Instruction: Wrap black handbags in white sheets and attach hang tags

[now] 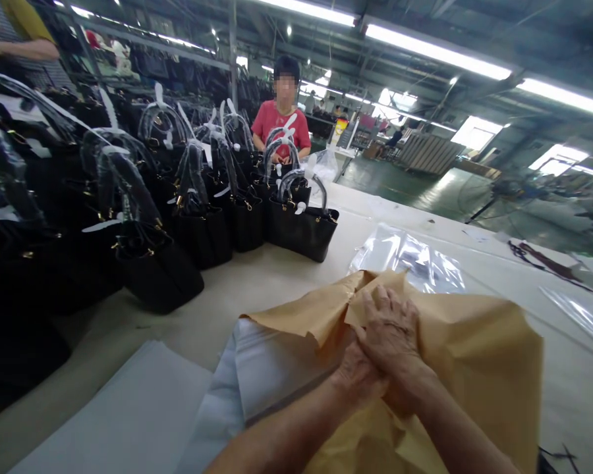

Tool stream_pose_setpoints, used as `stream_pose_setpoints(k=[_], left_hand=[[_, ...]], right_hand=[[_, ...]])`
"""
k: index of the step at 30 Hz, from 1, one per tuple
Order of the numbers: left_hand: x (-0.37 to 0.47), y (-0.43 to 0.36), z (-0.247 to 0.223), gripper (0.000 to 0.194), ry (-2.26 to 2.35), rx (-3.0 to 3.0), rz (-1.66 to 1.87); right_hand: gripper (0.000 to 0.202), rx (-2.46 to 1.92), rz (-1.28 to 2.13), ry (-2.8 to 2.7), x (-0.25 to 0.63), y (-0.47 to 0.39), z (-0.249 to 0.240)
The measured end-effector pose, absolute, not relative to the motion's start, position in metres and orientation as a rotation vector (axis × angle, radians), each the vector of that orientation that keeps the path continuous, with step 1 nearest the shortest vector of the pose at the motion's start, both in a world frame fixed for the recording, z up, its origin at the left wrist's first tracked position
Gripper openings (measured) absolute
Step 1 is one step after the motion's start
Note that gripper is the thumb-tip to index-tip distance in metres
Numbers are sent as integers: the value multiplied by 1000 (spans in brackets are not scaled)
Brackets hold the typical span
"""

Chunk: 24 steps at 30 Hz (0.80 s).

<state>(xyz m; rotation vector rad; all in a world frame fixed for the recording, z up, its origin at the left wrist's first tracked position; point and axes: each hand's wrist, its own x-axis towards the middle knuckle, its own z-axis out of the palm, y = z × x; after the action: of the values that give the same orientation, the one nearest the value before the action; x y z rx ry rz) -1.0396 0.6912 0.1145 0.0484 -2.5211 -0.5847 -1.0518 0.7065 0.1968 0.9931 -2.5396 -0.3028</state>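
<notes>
Brown paper (pixel 479 355) lies crumpled and spread over the table at the centre and right. My right hand (pixel 390 329) rests on it with fingers stretched out, pressing on the creased part. Beneath and just left of it is my left hand (pixel 358 372), partly covered by the right one, its fingers hidden in the paper folds. Under the brown paper's left side sits a pale grey wrapped stack or sheet (pixel 271 362). More flat grey sheets (pixel 123 415) lie at the lower left.
Many black handbags (pixel 301 227) with plastic-wrapped handles crowd the table's left and back. Clear plastic bags (pixel 410 257) lie beyond the paper, with another (pixel 580 313) at the right. A person in red (pixel 281 125) stands behind the bags; another person's arm (pixel 24 49) shows at upper left.
</notes>
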Motion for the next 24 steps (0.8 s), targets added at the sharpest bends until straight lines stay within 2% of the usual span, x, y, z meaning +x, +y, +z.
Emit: stream_pose_setpoints(k=[3, 7, 12, 14, 17, 20, 24], left_hand=[[-1023, 688, 103, 44, -2561, -82, -587], [-988, 663, 99, 32, -2618, -243, -402], [-998, 634, 101, 51, -2751, 443, -315], [-1010, 628, 91, 44, -2853, 552, -337], [-1020, 622, 68, 31, -2919, 540, -327], [-1021, 617, 49, 42, -2938, 426, -279], [-1020, 614, 35, 44, -2959, 345, -206]], right_hand=[[59, 953, -452, -2686, -1066, 704, 185], [45, 1020, -591, -2778, -1076, 717, 177], [26, 1101, -628, -2745, -1074, 723, 173], [26, 1123, -637, -2744, -1076, 723, 173], [29, 1181, -647, -2727, -1084, 727, 177], [24, 1221, -576, -2718, -1094, 734, 180], [15, 1217, -433, -2773, -1096, 735, 177]])
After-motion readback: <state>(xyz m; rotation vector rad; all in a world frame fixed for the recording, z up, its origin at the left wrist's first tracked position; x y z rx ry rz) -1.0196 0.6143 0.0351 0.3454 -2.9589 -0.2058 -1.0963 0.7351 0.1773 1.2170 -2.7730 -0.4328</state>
